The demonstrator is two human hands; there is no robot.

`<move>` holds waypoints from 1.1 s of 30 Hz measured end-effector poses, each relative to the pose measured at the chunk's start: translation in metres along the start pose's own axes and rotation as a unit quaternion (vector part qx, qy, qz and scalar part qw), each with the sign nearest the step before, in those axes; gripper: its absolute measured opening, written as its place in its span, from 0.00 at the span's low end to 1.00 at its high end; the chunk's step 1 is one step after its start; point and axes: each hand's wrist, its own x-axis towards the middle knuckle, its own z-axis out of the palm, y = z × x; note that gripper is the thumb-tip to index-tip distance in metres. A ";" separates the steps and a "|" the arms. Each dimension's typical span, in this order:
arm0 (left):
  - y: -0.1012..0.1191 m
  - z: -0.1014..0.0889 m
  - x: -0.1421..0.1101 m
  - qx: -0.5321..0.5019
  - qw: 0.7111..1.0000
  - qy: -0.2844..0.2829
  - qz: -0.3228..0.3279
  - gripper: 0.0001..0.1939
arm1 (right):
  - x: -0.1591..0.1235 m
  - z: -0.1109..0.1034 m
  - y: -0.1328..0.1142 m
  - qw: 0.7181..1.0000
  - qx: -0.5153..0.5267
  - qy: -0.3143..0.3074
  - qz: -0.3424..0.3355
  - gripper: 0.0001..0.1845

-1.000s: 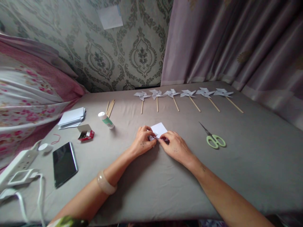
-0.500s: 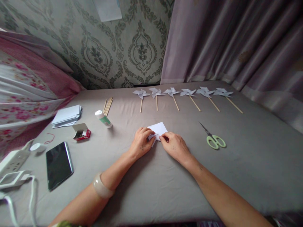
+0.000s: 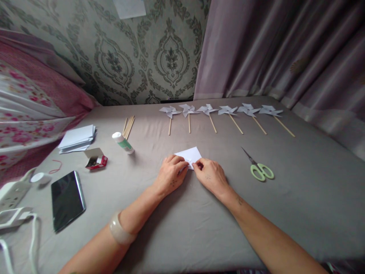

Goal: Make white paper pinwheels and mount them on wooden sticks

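Note:
A white sheet of paper lies at the middle of the table, its near side gathered between my two hands. My left hand is closed on the left part, thumb and fingers pinching a folded bit near the centre. From the right, my right hand pinches the near right edge with thumb and forefinger. The fingers hide much of the fold. Green-handled scissors lie to the right of my right hand. Left of my left hand, a glue stick with a white cap stands tilted in view.
Several paper pinwheels on sticks lie in a row along the back. Loose wooden sticks, a paper stack, a small open red box, a black phone and a power strip occupy the left side.
My left hand has shifted slightly right and pressed its fingertips closer to the paper's centre, near my right fingertips. A flap that stuck out by the left thumb is no longer visible.

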 end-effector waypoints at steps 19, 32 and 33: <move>0.011 -0.006 -0.002 0.068 0.995 -0.069 0.011 0.15 | 0.001 0.002 0.000 1.000 -0.003 0.001 0.012 0.09; 0.012 -0.006 -0.002 0.075 0.995 -0.067 0.016 0.14 | 0.000 0.010 0.004 0.999 0.010 0.029 -0.028 0.09; 0.012 -0.006 -0.002 0.076 0.995 -0.067 0.017 0.14 | 0.000 0.010 0.004 0.999 0.010 0.027 -0.028 0.09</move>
